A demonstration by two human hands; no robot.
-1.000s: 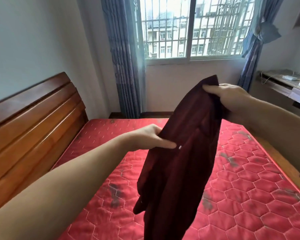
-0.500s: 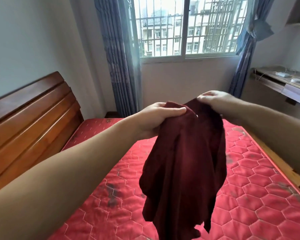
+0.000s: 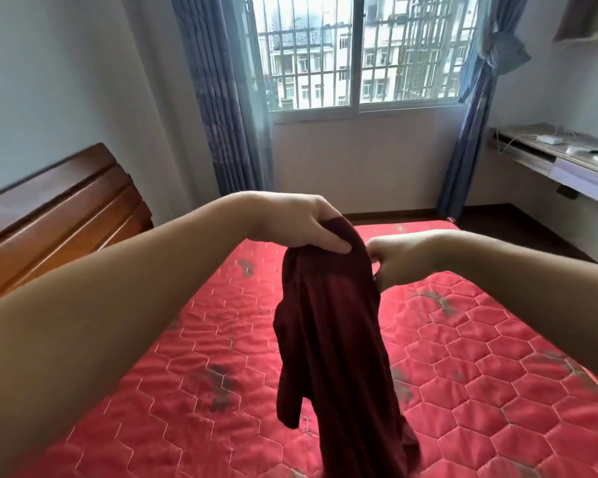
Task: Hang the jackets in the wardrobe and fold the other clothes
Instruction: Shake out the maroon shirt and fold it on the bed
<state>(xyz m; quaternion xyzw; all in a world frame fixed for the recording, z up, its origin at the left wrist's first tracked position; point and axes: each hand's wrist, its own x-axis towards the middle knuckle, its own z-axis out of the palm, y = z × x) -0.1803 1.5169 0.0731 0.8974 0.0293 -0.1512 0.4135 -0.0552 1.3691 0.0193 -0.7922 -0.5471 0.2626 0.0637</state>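
Observation:
A dark maroon garment [image 3: 339, 343] hangs in a bunched, vertical drape above the red quilted mattress [image 3: 463, 367]. My left hand [image 3: 301, 224] grips its top edge from above, thumb pressed against the cloth. Just right of it, my right hand [image 3: 394, 262] pinches the same top part of the garment at its right side. The garment's lower end runs out of the bottom of the view. No wardrobe or jacket is in view.
A wooden headboard [image 3: 59, 215] stands at the left. Behind the bed are a barred window [image 3: 363, 53] with blue curtains [image 3: 228, 98] and a bare wall. A wall desk [image 3: 563, 163] with small white devices is at the right.
My left hand rose from the garment's middle to grip its top. My right hand dropped lower and came close beside the left. The cloth now hangs bunched, and the view shifted left.

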